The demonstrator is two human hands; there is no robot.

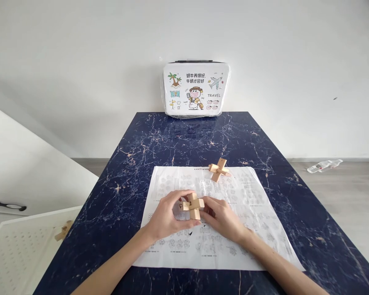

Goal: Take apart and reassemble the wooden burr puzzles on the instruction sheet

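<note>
My left hand [166,215] was clamped on a pale wooden cross of interlocking square-ended bars [194,215], index finger over its upper end and thumb under its lower one. I suppose I spanned it that way to steady the bars from two opposite sides while leaving the middle in view. My right hand [223,217] met it from the right with curled fingers; they touched that side, but I can't tell whether they pinched it or merely braced it. A dark mark showed on the bar pointing left (too small for me to read surely).

The cross was held above a white paper sheet printed with rows of small diagrams [249,250], spread flat, perhaps so the drawings sat within my glance. A second light-wood cross [219,170] lay tilted at the sheet's far edge, apart from both hands, seemingly set there to leave me elbow room.

Beneath everything was a dark-blue marbled table [153,143]. At its far end a white case with cartoon travel pictures [197,92] stood upright near the wall, probably put there to be out of my way.
</note>
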